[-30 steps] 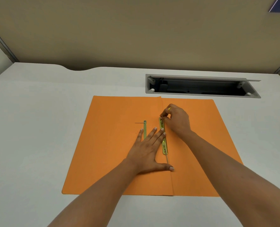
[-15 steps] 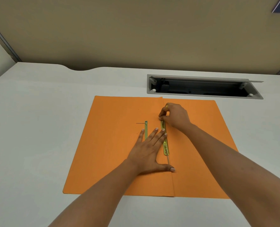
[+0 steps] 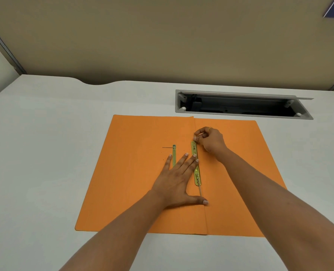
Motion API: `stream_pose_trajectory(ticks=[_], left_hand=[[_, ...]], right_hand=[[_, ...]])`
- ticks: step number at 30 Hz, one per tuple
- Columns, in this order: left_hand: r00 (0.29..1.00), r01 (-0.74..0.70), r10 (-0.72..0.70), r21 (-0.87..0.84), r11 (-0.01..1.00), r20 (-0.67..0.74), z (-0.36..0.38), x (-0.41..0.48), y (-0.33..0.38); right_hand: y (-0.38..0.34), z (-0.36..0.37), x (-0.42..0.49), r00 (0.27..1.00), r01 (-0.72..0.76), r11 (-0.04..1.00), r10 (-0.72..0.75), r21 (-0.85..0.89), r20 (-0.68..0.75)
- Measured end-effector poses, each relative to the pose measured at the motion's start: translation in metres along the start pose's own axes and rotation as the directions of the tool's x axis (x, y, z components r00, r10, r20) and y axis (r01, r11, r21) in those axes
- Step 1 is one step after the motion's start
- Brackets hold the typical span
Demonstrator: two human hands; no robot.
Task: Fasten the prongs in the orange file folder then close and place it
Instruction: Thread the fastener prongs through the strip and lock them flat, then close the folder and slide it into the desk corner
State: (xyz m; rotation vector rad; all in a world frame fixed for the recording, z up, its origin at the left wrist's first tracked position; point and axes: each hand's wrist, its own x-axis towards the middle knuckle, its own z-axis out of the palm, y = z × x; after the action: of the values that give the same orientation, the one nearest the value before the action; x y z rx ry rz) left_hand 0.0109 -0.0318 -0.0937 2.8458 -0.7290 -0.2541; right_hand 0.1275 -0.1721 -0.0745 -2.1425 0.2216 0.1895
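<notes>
The orange file folder [image 3: 135, 180] lies open and flat on the white desk. A brass fastener bar [image 3: 196, 169] runs along its centre fold, with a thin prong sticking out at its near end. A second brass strip [image 3: 174, 156] lies to the left, partly under my fingers. My left hand [image 3: 179, 180] is spread flat on the left leaf, fingertips touching the bar, thumb on the fold. My right hand [image 3: 210, 140] pinches the thin prong at the far end of the bar.
A grey cable tray [image 3: 242, 105], open, is sunk into the desk just beyond the folder. A beige partition wall stands behind the desk. The desk's rear edge has a curved notch [image 3: 95, 83] at the back left.
My right hand has shifted slightly away from me along the fold, still pinching at the bar's far end. The left hand has stayed flat in place.
</notes>
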Motion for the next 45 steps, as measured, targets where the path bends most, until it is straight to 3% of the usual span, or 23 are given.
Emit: stream_pose_trajectory(ticks=[3,6,8,13,27,45], left_hand=[[1.0,0.004,-0.004,0.004,1.0,0.002,0.0,0.0,0.0],[1.0,0.007,-0.007,0.015,1.0,0.006,-0.001,0.0,-0.001],[1.0,0.006,-0.006,0.017,1.0,0.014,-0.001,0.001,-0.001],[0.999,0.014,-0.015,0.019,1.0,0.037,-0.002,0.001,0.001],[0.985,0.087,-0.089,0.024,0.996,0.149,-0.011,-0.004,0.007],[0.952,0.297,-0.298,-0.019,0.955,-0.076,0.015,-0.074,0.005]], right_hand=[[0.006,-0.005,-0.005,0.994,0.105,0.993,-0.103,-0.05,0.037],[0.009,-0.011,-0.009,0.948,0.31,0.902,-0.268,-0.3,0.172],[0.011,-0.012,-0.01,0.931,0.347,0.867,-0.272,-0.357,0.246],[0.014,-0.015,-0.022,0.931,0.323,0.86,-0.212,-0.396,0.297],[0.046,-0.013,-0.098,0.948,0.315,0.79,-0.283,-0.526,0.142],[0.072,-0.012,-0.184,0.978,0.184,0.829,-0.208,-0.528,0.013]])
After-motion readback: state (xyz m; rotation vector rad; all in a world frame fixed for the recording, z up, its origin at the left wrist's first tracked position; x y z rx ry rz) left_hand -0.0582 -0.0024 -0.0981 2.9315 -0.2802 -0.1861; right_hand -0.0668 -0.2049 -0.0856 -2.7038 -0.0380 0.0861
